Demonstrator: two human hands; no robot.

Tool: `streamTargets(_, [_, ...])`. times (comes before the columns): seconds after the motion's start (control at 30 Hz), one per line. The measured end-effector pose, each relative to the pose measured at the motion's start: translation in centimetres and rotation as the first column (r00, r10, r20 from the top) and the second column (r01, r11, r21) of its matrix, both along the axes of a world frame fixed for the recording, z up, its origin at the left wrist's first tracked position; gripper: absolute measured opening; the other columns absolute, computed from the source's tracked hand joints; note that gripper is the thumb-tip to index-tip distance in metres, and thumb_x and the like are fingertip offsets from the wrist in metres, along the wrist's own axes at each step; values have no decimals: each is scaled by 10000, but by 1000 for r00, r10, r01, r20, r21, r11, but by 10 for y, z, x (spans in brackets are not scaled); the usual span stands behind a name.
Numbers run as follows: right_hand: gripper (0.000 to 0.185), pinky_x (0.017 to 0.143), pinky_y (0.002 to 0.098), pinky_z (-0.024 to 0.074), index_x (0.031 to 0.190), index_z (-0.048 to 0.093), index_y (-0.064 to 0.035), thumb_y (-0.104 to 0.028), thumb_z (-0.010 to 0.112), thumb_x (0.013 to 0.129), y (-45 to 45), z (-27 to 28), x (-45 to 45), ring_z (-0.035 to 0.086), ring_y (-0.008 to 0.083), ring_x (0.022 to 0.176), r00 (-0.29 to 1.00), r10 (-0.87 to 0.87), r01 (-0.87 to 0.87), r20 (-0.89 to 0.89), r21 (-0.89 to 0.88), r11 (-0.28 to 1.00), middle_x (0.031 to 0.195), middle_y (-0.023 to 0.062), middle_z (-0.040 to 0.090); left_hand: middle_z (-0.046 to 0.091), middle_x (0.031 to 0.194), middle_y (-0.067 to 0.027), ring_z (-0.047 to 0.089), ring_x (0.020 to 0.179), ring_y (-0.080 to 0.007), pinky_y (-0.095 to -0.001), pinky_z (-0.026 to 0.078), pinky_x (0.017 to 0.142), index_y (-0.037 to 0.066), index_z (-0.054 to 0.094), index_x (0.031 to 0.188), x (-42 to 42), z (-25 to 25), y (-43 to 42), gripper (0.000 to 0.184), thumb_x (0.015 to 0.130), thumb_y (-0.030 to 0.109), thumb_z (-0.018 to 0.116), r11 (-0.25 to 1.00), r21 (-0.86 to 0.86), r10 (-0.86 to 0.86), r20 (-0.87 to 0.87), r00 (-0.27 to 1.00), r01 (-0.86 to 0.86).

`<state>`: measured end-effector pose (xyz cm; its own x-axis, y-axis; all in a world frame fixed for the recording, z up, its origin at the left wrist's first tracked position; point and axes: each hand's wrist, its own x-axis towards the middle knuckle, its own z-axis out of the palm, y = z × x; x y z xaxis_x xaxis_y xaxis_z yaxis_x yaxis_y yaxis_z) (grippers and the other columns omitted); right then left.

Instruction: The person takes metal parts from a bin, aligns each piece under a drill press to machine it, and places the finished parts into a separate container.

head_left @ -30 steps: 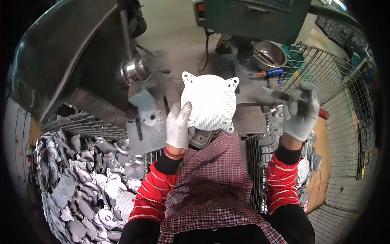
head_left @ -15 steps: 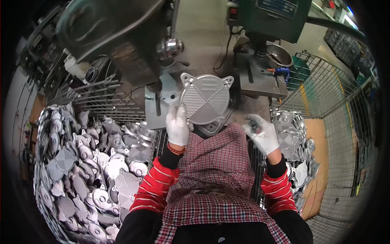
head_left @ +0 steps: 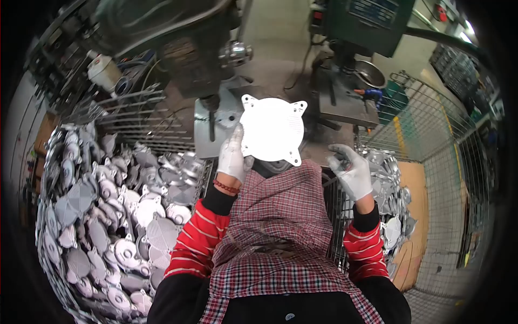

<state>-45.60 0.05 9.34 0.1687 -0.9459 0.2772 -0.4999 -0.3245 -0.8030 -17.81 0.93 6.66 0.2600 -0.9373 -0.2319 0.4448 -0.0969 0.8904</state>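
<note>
A round metal plate (head_left: 272, 130) with four drilled corner ears hangs in front of me, its face bright with glare. My left hand (head_left: 233, 152), in a white glove, grips it by the left edge. Off to the right, apart from the plate, my right hand (head_left: 350, 171) has its gloved fingers bent and spread, with darkened fingertips and nothing visible in them. Under the plate's lower edge a dark metal part (head_left: 274, 166) partly shows above the checked apron.
A wire bin on the left holds many metal plates (head_left: 162, 232); another heap (head_left: 389, 200) lies at right beside cardboard (head_left: 413, 216). Drill presses (head_left: 213, 105) (head_left: 345, 59) stand ahead, with a metal bowl (head_left: 369, 74) and a blue nozzle (head_left: 373, 95).
My right hand has come down and left from the right-hand press, where it was near a dark tool. The plate stays in my left hand, its tilt changing. The camera view has shifted.
</note>
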Motion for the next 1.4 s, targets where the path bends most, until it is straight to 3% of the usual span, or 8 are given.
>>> streamTargets(0.2, [201, 466, 223, 393, 965, 620, -31, -205, 553, 890, -102, 43, -94, 527, 79, 565, 890, -34, 243, 454, -411, 879, 810, 54, 640, 594, 728, 22, 430, 431, -37, -172, 248, 350, 103, 598, 1021, -38, -4, -55, 355, 954, 433, 486, 986, -41, -169, -169, 971, 164])
streamTargets(0.27, [184, 408, 230, 331, 968, 610, -72, -235, 539, 923, -160, 81, -102, 423, 81, 476, 259, 60, 207, 964, -116, 971, 728, 21, 588, 580, 718, 7, 422, 419, -48, -173, 261, 347, 98, 581, 986, -57, -9, -81, 315, 950, 403, 513, 983, -35, -182, -205, 962, 179])
streamTargets(0.43, [229, 381, 270, 467, 977, 641, -15, -216, 619, 870, -293, 56, -111, 509, 103, 455, 812, -178, 263, 556, -76, 962, 693, 46, 603, 549, 657, -10, 473, 402, -82, -196, 324, 335, 97, 530, 905, -82, -18, -119, 249, 910, 334, 605, 984, 53, -159, -168, 973, 170])
streamTargets(0.73, [228, 360, 220, 380, 1048, 614, -40, -193, 591, 880, -271, 85, -108, 453, 84, 458, 718, -154, 174, 679, 40, 984, 708, 13, 550, 571, 725, 4, 412, 416, -46, -155, 304, 365, 96, 550, 969, -87, -6, -132, 235, 913, 320, 594, 978, 130, -145, -133, 980, 162])
streamTargets(0.8, [243, 378, 209, 347, 1080, 609, -52, -189, 596, 879, -273, 85, -129, 436, 79, 449, 423, 32, -82, 905, 2, 997, 712, 1, 547, 586, 769, 0, 419, 427, -46, -151, 307, 369, 89, 551, 994, -86, -7, -131, 235, 914, 306, 592, 977, 110, -170, -133, 976, 185])
streamTargets(0.93, [184, 397, 205, 324, 983, 653, -40, -185, 598, 886, -261, 94, -123, 435, 57, 430, 843, -202, 257, 500, -44, 965, 658, 7, 580, 575, 674, -17, 467, 417, -73, -186, 343, 361, 90, 518, 916, -86, -6, -134, 221, 914, 295, 597, 980, 51, -186, -80, 979, 191])
streamTargets(1.13, [195, 354, 206, 303, 966, 644, -29, -203, 590, 898, -203, 105, -92, 436, 53, 416, 937, -124, 203, 328, -221, 954, 647, 17, 573, 572, 661, -32, 467, 400, -89, -204, 331, 350, 61, 520, 920, -93, -5, -143, 227, 922, 282, 574, 983, 13, -183, -88, 979, 185])
streamTargets(1.4, [244, 371, 221, 298, 928, 601, -99, -339, 554, 923, -192, 37, -32, 420, 73, 443, 114, -54, 123, 992, 40, 992, 641, -5, 552, 602, 705, -60, 490, 391, -96, -193, 336, 327, 39, 528, 938, -98, -8, -154, 263, 912, 297, 575, 975, 28, -220, -58, 974, 222])
